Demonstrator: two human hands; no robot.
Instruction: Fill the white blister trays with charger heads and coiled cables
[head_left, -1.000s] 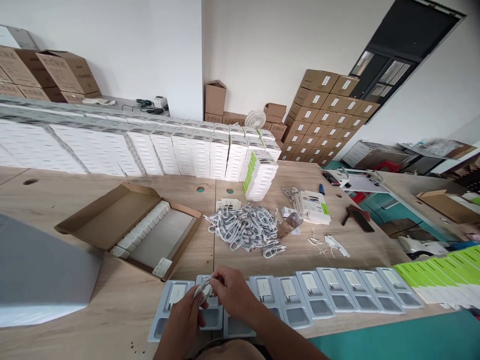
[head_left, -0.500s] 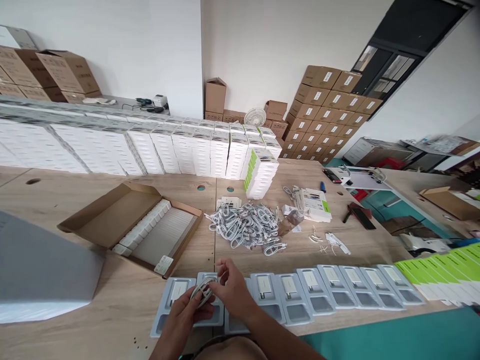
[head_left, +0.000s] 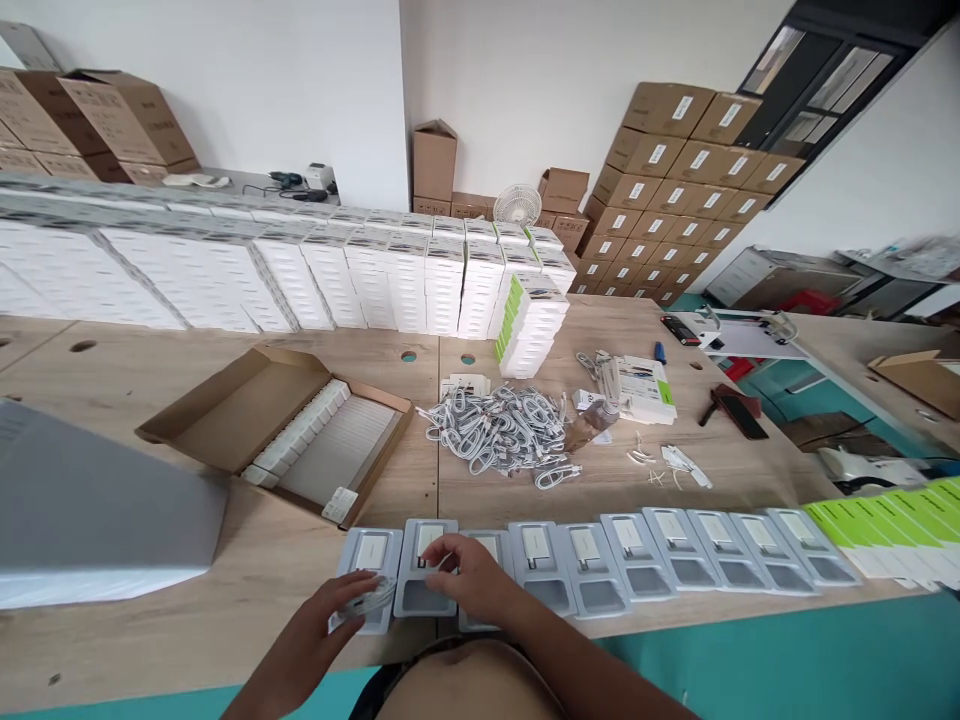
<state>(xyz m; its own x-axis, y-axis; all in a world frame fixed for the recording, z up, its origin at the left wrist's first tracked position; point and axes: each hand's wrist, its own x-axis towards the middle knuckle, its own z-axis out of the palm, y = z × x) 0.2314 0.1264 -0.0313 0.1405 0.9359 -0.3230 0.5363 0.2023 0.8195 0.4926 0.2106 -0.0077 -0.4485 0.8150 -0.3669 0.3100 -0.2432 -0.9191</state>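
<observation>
My left hand [head_left: 330,610] presses a coiled white cable [head_left: 364,598] down into the leftmost grey plastic tray [head_left: 371,555] of a row along the near table edge. My right hand [head_left: 472,585] rests on the trays just right of it, fingers over the second tray [head_left: 427,560] and the third, holding nothing I can see. Each tray [head_left: 585,555] in the row carries a white charger in its upper pocket. A pile of coiled white cables [head_left: 499,440] lies in the middle of the table beyond the row.
An open cardboard box [head_left: 285,440] with white chargers lies left of the pile. Stacks of white boxes [head_left: 300,285] line the back of the table. A grey stack [head_left: 82,510] stands at left, green-edged boxes [head_left: 885,520] at right. A phone [head_left: 739,415] and leaflets [head_left: 645,385] lie farther right.
Both hands came down from holding the coiled cable above the trays. The left hand moved left and set the cable into the leftmost tray; the right hand let go and lies on the trays.
</observation>
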